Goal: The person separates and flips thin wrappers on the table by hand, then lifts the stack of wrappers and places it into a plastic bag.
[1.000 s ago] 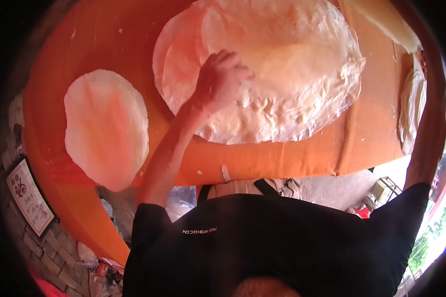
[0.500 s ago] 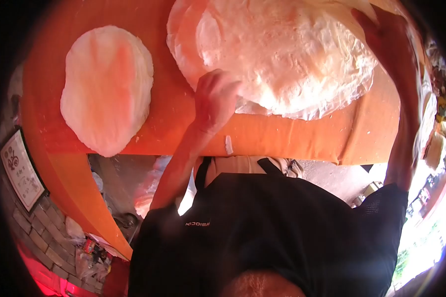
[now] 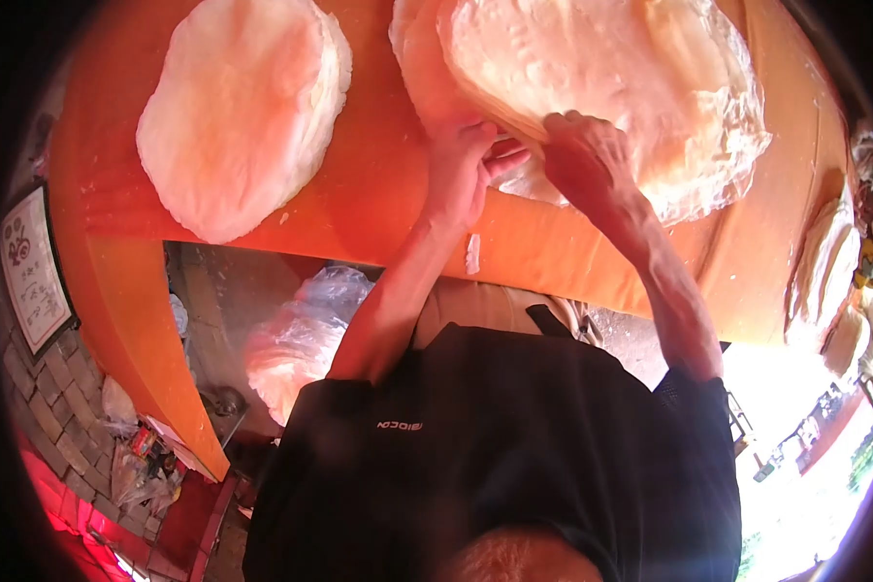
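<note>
**A pale sheet (image 3: 524, 58) caught by its rim**

From where I stand, the orange table (image 3: 378, 175) takes up most of the room, with someone in a black shirt (image 3: 504, 456) leaning at its near edge. The big pile (image 3: 718, 126) of thin, wrinkled rounds lies straight ahead on the tabletop, the pale sheet on top of it. A smaller pile (image 3: 242, 107) sits apart, over to the person's left. Below the table I can see a clear plastic bag (image 3: 306, 330), and a framed sign (image 3: 39, 267) stands by the bricks. The right hand (image 3: 587, 160) is pinching the sheet's near edge. The left hand (image 3: 466, 175) is just beside it, fingers curled at the same edge; whether they grip, I can't tell. A little white scrap (image 3: 472, 254) lies near the table's edge.
</note>
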{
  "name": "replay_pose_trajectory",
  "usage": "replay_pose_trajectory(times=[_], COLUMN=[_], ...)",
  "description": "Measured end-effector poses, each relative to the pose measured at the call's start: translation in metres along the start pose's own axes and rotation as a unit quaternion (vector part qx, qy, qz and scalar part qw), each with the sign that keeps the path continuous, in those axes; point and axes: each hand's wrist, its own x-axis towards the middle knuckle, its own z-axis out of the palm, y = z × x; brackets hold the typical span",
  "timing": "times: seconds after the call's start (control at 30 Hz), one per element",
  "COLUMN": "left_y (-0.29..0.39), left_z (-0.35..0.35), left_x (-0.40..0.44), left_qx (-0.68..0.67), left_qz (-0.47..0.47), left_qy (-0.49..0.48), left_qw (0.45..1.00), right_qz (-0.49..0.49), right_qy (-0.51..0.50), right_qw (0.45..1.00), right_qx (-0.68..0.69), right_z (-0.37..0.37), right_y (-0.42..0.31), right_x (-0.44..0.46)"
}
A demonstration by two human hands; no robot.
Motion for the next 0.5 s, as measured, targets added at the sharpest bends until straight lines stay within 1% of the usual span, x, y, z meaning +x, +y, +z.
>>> replay_pose_trajectory(times=[0.07, 0.1, 0.17, 0.2, 0.23, 0.27, 0.3, 0.33, 0.43, 0.47, 0.5], left_y=[-0.001, -0.004, -0.011, -0.013, -0.007, 0.001, 0.000, 0.003, 0.013, 0.005, -0.014], left_z=[-0.006, -0.008, -0.013, -0.015, -0.005, 0.004, -0.004, -0.004, 0.005, -0.011, -0.045], left_x=[0.007, 0.010, 0.009, 0.009, 0.005, 0.003, 0.005, 0.005, -0.010, 0.000, 0.025], left_qx=[-0.074, -0.086, -0.109, -0.114, -0.104, -0.095, -0.066, -0.077, -0.102, -0.156, -0.204], left_qz=[-0.006, -0.011, -0.019, -0.023, -0.022, -0.019, -0.026, -0.035, -0.080, -0.112, -0.142], left_qy=[-0.027, -0.025, -0.012, -0.031, -0.042, -0.053, -0.078, -0.060, -0.009, -0.127, -0.247], left_qw=[0.997, 0.996, 0.994, 0.993, 0.993, 0.994, 0.994, 0.995, 0.992, 0.973, 0.936], right_qz=[0.001, 0.004, 0.001, 0.002, 0.041, 0.033, 0.026, 0.020, -0.064, -0.086, -0.068], right_qy=[0.025, 0.022, 0.048, 0.062, 0.019, 0.040, 0.031, 0.022, 0.028, 0.007, -0.058], right_qw=[1.000, 0.999, 0.998, 0.998, 0.999, 0.999, 0.999, 0.999, 0.997, 0.993, 0.983], right_qx=[0.018, 0.050, 0.036, 0.031, 0.009, -0.002, -0.014, -0.026, 0.024, 0.076, 0.161], right_z=[0.014, -0.001, 0.007, 0.010, 0.013, 0.021, 0.013, -0.003, -0.066, -0.080, -0.096], right_y=[-0.014, -0.027, -0.025, -0.020, -0.014, -0.005, -0.005, -0.011, -0.052, -0.065, -0.076], right_x=[0.000, -0.010, -0.015, -0.017, -0.010, -0.005, -0.002, 0.000, -0.013, -0.020, -0.025])
